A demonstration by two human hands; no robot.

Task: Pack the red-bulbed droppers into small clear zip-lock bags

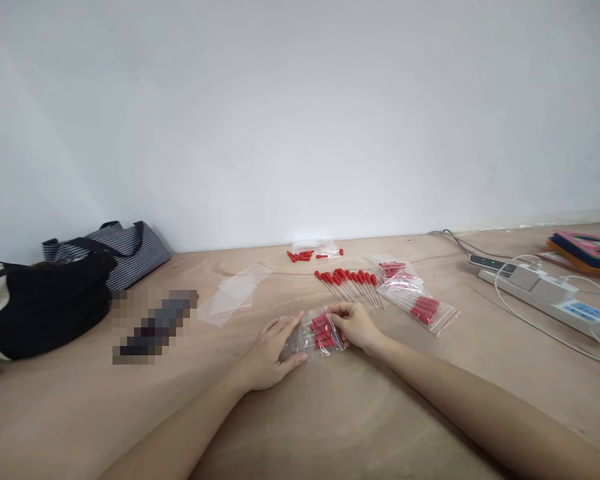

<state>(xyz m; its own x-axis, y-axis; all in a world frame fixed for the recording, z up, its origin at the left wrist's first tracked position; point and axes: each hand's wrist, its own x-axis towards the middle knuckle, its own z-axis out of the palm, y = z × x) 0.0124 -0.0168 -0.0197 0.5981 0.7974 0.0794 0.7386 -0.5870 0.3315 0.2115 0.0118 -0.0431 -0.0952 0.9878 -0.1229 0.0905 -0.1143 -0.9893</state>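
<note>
A clear plastic zip bag (307, 341) lies on the table in front of me, with several red-bulbed droppers (323, 331) inside. My left hand (275, 353) rests on the bag's left end, fingers stretched out and thumb apart. At the right end, my right hand (353, 325) pinches the bag's edge between thumb and fingers; its fingertips are partly hidden. Just beyond, a row of loose droppers (347, 283) lies with red bulbs pointing away from me. Filled bags of droppers (423, 307) overlap on the right.
Flat clear bags (235, 293) lie to the left. Loose red bulbs (301, 256) sit near the wall beside another bag. A blurred dark object (160, 327), a black bag (45, 307) and a striped bag (140, 257) are at left. A power strip (545, 293) with cables is at right.
</note>
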